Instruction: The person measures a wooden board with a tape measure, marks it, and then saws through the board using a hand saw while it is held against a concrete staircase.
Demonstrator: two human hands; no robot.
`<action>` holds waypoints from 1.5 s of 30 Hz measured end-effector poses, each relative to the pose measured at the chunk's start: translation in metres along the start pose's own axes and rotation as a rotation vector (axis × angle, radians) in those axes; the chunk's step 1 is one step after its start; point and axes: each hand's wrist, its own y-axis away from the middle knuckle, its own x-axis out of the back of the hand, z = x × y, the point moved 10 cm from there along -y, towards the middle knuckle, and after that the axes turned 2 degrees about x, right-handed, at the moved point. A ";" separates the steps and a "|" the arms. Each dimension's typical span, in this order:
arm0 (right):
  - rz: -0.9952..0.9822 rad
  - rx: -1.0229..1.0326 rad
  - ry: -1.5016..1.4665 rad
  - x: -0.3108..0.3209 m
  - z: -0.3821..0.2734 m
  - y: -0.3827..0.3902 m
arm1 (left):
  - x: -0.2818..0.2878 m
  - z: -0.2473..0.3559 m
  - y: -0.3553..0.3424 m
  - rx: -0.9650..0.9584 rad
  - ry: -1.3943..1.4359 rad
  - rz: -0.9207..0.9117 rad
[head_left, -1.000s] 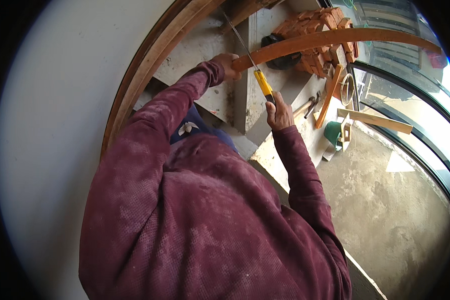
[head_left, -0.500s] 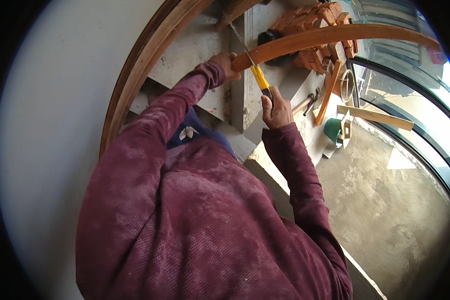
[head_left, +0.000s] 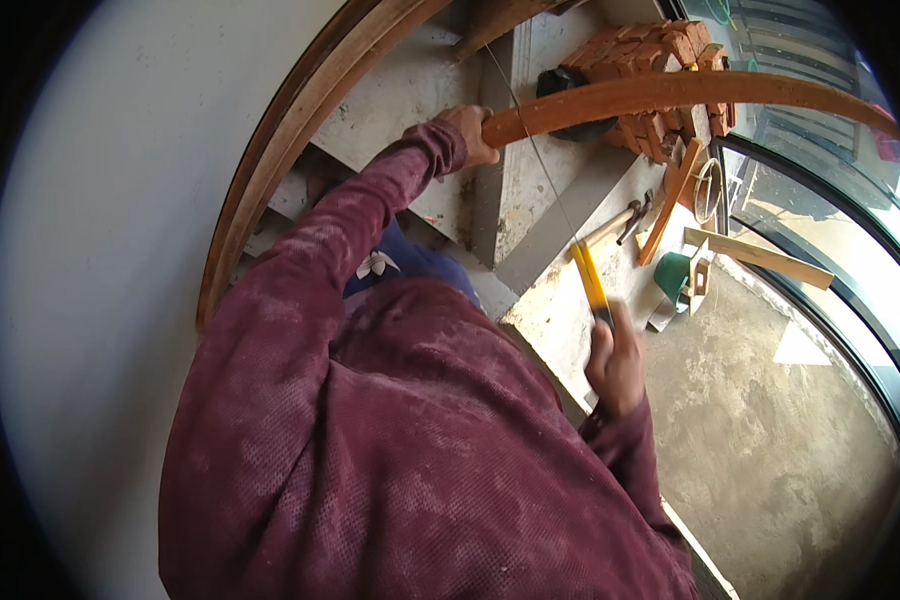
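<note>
Grips yellow-handled handsaw (head_left: 590, 280) in right hand (head_left: 618, 364), long reddish-brown wooden plank (head_left: 650, 95) (upper centre) in left hand (head_left: 473, 135); risks jamming if twisted.

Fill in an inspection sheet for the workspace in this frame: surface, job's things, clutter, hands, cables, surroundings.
Surface: stained, dusty concrete steps.
Job's things: reddish wooden beam; yellow-handled saw, its blade crossing the beam near the held end; depth of any cut cannot be told.
Clutter: stacked bricks, black bag, hammer, green container, pale board.
Hands: left hand grips the beam's near end; right hand holds the saw's handle.
Cables: nothing seen that is clearly a cable; a thin green strand at the upper right is too small to identify.
Surroundings: white wall at left, dark-framed glazing at right, blotchy concrete floor.
</note>
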 end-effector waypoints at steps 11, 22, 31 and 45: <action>0.175 0.265 -0.049 -0.055 0.006 -0.083 | -0.034 -0.006 -0.006 -0.125 0.342 -0.480; -0.008 0.099 0.101 -0.062 -0.046 -0.084 | -0.074 -0.016 0.001 -0.168 0.786 -0.867; -0.012 0.056 0.067 -0.068 -0.062 -0.101 | -0.009 -0.032 -0.008 -0.159 0.171 -0.118; 0.046 0.101 0.065 -0.063 -0.068 -0.099 | 0.032 -0.014 0.007 -0.255 0.107 0.131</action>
